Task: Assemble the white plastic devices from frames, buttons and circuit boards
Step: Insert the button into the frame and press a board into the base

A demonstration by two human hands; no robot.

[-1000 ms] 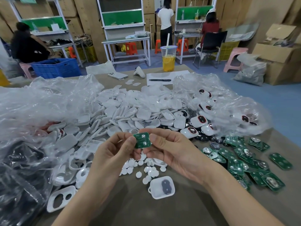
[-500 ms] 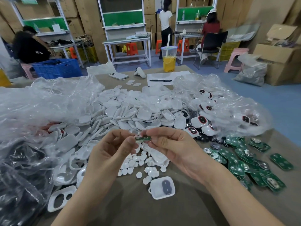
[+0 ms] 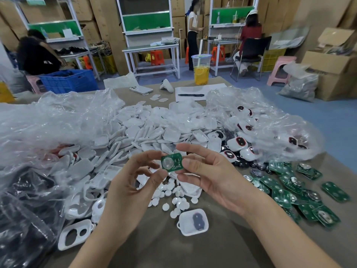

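1. Head view, the step: we judge that the circuit board (image 3: 171,163) is being checked before it goes into the frame (image 3: 193,222), which lies on the surface (image 3: 193,252) with a grey pad inside. We would grip the board only by its edges and lower it flat.
2. Head view, the pose: the left hand (image 3: 133,182) pinches the board's left edge with curled fingers, and the right hand (image 3: 212,175) pinches its right edge. Both hands are raised above the loose white buttons (image 3: 173,192), and the board faces us.

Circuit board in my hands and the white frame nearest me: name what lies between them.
Head view: scattered small white round buttons lie on the table between the circuit board and the frame.
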